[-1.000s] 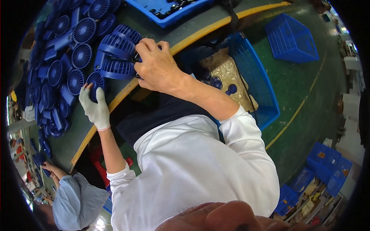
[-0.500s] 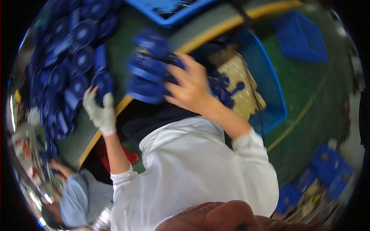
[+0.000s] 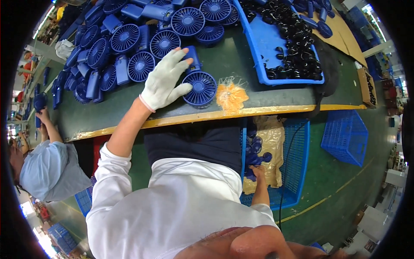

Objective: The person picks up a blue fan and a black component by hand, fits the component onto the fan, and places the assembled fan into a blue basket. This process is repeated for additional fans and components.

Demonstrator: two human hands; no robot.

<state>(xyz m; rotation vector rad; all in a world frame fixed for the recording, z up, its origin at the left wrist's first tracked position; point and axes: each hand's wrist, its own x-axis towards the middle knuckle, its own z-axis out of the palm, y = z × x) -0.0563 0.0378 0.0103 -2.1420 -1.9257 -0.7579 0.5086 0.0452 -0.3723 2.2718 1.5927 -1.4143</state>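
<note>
1 dark-blue plastic handheld fan with a round, radially ribbed grille (image 3: 200,89) lies on the dark-green, yellow-edged worktable (image 3: 239,60), beside the loosely spread, white-gloved left hand (image 3: 166,80). The bare right hand (image 3: 257,171) reaches among blue fans (image 3: 256,145) in a bright-blue plastic crate (image 3: 298,159) above green floor (image 3: 317,183); its grip cannot be told.
</note>
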